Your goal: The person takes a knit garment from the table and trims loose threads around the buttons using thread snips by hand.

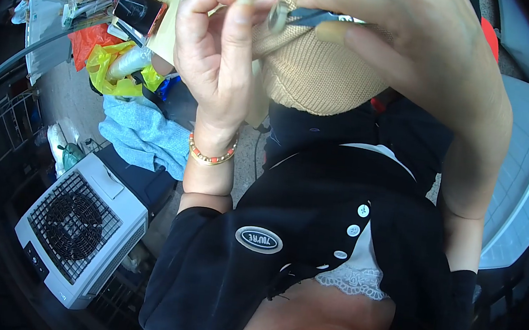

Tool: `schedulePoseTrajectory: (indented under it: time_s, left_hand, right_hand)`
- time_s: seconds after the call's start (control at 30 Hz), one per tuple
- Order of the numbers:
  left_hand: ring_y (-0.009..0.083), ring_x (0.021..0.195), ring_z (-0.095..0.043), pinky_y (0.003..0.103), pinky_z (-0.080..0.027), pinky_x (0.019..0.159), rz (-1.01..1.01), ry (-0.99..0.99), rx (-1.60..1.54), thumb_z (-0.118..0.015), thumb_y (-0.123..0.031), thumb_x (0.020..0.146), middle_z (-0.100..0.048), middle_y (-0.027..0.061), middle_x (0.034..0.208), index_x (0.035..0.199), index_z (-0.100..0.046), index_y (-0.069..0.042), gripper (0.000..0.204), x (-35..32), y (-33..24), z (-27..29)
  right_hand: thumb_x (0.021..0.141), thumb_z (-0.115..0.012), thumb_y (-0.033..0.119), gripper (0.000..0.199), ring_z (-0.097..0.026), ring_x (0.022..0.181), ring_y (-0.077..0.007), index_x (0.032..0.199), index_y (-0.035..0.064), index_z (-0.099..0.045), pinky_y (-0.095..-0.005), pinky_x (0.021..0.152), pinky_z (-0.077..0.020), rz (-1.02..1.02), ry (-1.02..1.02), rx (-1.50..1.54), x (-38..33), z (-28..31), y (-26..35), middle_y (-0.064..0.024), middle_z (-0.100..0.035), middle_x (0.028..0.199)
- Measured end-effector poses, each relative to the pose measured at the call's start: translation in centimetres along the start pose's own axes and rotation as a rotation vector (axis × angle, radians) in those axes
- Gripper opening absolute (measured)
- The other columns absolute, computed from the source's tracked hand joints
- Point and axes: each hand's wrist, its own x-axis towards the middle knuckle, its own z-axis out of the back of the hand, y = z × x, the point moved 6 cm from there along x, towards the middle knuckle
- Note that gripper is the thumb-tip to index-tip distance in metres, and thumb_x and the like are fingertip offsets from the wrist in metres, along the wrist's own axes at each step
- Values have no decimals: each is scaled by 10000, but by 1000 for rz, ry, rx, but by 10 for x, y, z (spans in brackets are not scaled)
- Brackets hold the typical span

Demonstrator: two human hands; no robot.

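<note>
Cluttering concrete floor [72,96]: fan heater [81,226], blue cloth [145,136].

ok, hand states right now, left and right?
Left hand: fingers pinched together at the beige knit, nothing clearly held.
Right hand: closed on a blue-handled tool with a small round part at its tip.

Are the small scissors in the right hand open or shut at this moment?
Shut, as far as shows: the blue blades lie together, tips at a round button, gripped by the right hand.
</note>
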Motion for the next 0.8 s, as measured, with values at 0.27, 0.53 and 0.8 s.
schedulePoseTrajectory:
  time_s: [0.27,0.53,0.8]
  left_hand:
    - [114,804,-579,239,-494,705,-20,238,519,-765,-93,775,-584,60,973,1084,-693,-52,320,1,-20,-1]
    - [88,826,-527,218,-444,717,110,190,334,-814,-52,707,-557,17,983,1071,-669,-58,391,-2,-5,0]
    - [95,864,-500,221,-433,773,-22,111,174,-802,-15,713,-522,37,1059,1069,-604,-31,407,-12,3,-6]
  right_hand:
    - [763,-637,98,156,-595,679,-205,913,123,-673,-330,557,-458,-8,-14,73,-6,-11,-7,-18,-515,731]
    - [732,-660,109,139,-576,615,-208,870,124,-675,-319,514,-449,-128,51,96,-10,-6,-9,-16,-502,716]
    - [681,-713,51,258,-598,652,-189,933,103,-695,-292,537,-476,-104,-14,115,-18,-10,-16,-21,-534,743]
